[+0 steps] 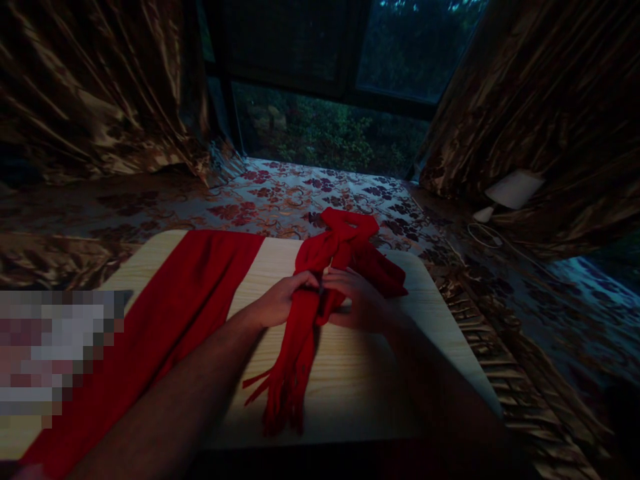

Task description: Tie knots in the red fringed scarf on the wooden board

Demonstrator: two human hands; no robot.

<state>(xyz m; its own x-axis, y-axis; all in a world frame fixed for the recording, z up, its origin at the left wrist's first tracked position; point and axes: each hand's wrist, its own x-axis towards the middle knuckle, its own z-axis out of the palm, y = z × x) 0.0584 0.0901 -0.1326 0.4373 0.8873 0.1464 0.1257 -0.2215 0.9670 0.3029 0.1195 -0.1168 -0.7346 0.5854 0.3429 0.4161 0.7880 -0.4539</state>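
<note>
Between my left hand [279, 303] and right hand [364, 303], the scarf [302, 323] runs lengthwise toward me, fringe [283, 407] nearest; left pinches it, right's grip I cannot tell.

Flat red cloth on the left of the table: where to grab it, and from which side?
Probably the far half of its right long edge, pinched from the right. The flat red cloth lies spread out, and bare tabletop beside that edge gives fingers room to come in. The left forearm covers the nearer part of the edge, so avoid gripping there.
</note>
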